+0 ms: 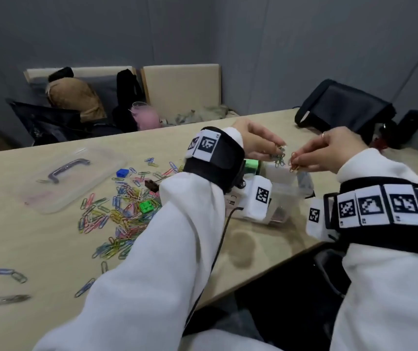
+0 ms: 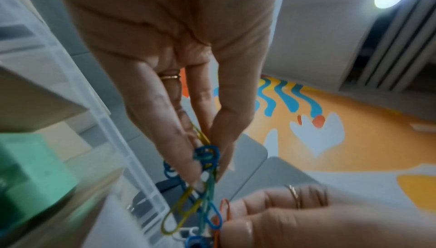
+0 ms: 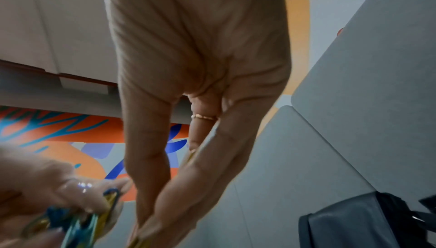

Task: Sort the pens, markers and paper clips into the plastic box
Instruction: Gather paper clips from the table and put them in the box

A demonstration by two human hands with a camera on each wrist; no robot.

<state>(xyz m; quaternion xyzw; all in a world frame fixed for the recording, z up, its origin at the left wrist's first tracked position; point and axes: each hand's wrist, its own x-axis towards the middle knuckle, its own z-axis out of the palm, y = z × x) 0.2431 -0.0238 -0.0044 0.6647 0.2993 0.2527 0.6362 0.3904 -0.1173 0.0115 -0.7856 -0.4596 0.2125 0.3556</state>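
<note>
Table edge (image 1: 266, 272) near; hands (image 1: 258, 144) pinching clips (image 1: 280, 159).

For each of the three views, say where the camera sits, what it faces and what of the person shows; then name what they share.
Head: on the head, looking down at the table; both sleeves, left hand and right hand over the box.
Left wrist: along the left hand, its fingers pinching clips; right hand below.
Right wrist: along the right hand, pinching a clip; left hand lower left.
Shared: both hands and the left hand's clips show in all three.
</note>
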